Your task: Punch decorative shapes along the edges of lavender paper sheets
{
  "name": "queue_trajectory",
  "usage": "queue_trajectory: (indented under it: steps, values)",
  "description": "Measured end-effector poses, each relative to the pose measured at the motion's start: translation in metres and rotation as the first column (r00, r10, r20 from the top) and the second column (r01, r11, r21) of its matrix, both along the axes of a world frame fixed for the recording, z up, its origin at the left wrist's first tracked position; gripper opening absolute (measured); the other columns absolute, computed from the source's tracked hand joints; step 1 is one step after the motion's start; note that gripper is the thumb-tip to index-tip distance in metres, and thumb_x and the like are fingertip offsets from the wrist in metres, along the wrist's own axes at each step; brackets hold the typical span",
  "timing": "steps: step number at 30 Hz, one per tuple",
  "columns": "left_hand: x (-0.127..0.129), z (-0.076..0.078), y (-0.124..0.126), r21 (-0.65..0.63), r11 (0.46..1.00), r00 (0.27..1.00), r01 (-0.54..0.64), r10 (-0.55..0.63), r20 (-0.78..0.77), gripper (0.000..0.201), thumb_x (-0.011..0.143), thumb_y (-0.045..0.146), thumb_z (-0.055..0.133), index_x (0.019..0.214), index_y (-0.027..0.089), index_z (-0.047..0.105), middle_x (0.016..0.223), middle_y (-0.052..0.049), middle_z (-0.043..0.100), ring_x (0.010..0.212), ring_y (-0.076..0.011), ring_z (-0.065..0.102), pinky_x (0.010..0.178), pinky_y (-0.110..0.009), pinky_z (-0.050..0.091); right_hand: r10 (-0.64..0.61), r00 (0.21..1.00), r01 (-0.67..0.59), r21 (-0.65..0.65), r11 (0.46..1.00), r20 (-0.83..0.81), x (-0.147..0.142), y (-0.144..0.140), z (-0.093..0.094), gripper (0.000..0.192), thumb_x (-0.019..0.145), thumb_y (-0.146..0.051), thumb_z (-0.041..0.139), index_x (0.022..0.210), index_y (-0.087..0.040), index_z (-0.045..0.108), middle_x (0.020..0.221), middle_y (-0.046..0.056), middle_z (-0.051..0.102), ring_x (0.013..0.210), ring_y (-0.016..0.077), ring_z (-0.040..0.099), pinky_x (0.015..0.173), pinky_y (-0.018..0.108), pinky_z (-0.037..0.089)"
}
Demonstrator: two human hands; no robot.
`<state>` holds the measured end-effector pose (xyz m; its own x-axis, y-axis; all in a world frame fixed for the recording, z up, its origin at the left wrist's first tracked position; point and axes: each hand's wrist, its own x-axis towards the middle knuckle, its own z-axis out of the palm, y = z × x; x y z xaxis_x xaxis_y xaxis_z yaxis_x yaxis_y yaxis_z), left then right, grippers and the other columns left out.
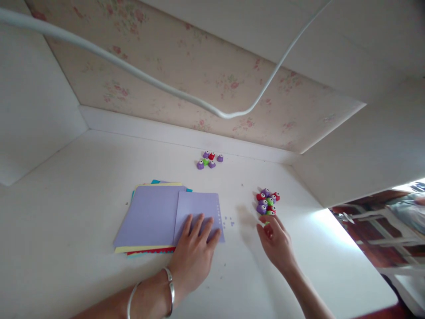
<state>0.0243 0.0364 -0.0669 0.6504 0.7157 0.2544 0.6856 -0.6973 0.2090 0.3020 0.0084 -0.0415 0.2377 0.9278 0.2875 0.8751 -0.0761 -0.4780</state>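
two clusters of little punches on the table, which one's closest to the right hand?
The nearer cluster, just above the right hand fingertips. The other cluster sits far back by the wall.

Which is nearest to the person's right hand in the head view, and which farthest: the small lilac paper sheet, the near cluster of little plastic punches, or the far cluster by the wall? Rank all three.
1. Near cluster of little plastic punches: just beyond the right hand's fingertips.
2. Small lilac paper sheet: to its left, under the left hand.
3. Far cluster of punches: farthest, by the wall.
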Motion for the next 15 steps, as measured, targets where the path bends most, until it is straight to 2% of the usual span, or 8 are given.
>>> queue_trajectory:
  steps: [3, 7, 11, 13, 15]
  values:
    - [0.000, 0.000, 0.000, 0.009, 1.000, 1.000, 0.001, -0.001, -0.006, 0.042, 0.099, 0.039, 0.039, 0.138, 0.033, 0.052, 0.149, -0.004, 0.043, 0.141, -0.0310, 0.032, 0.118, -0.059, 0.017, 0.065, 0.994, -0.067, -0.021, 0.998, -0.092, -0.020, 0.024, 0.014, 0.020, 0.092, -0.040, 0.050, 0.094, -0.024, 0.061, 0.084, 0.005, 0.065, 0.059, 0.0161, 0.059, 0.059, 0.031, 0.051]
    - [0.000, -0.002, 0.000, 0.019, 1.000, 1.000, 0.000, 0.000, 0.001, 0.041, 0.099, 0.039, 0.040, 0.136, 0.033, 0.054, 0.148, -0.004, 0.044, 0.140, -0.0309, 0.033, 0.118, -0.059, 0.018, 0.112, 0.980, -0.129, -0.092, 0.987, -0.163, -0.036, 0.074, 0.023, 0.024, 0.089, -0.041, 0.052, 0.093, -0.022, 0.067, 0.084, 0.005, 0.070, 0.069, 0.0181, 0.066, 0.065, 0.031, 0.054]
    - [0.000, -0.003, 0.000, 0.024, 1.000, 1.000, -0.005, 0.005, 0.017, 0.040, 0.098, 0.038, 0.041, 0.135, 0.033, 0.055, 0.147, -0.004, 0.045, 0.139, -0.0305, 0.035, 0.118, -0.058, 0.018, 0.070, 0.980, -0.111, -0.218, 0.970, -0.188, -0.040, 0.136, 0.018, 0.031, 0.089, -0.038, 0.049, 0.110, -0.022, 0.066, 0.082, 0.003, 0.073, 0.068, 0.0168, 0.069, 0.064, 0.030, 0.056]
    - [0.001, -0.004, 0.001, 0.026, 1.000, 1.000, -0.011, 0.011, 0.023, 0.039, 0.098, 0.038, 0.041, 0.135, 0.033, 0.054, 0.147, -0.003, 0.045, 0.139, -0.0305, 0.035, 0.117, -0.058, 0.019, 0.076, 0.986, -0.107, -0.207, 0.972, -0.150, -0.042, 0.167, 0.015, 0.035, 0.089, -0.033, 0.048, 0.118, -0.021, 0.064, 0.097, 0.005, 0.073, 0.076, 0.0167, 0.070, 0.072, 0.031, 0.057]
    - [0.001, -0.005, 0.001, 0.030, 0.999, 1.000, -0.015, 0.014, 0.028, 0.039, 0.099, 0.039, 0.040, 0.135, 0.034, 0.054, 0.147, -0.003, 0.045, 0.139, -0.0307, 0.036, 0.117, -0.058, 0.019, 0.095, 0.992, -0.110, -0.186, 0.977, -0.088, -0.044, 0.196, 0.014, 0.043, 0.088, -0.026, 0.048, 0.129, -0.017, 0.059, 0.122, 0.012, 0.066, 0.089, 0.0181, 0.070, 0.084, 0.034, 0.057]
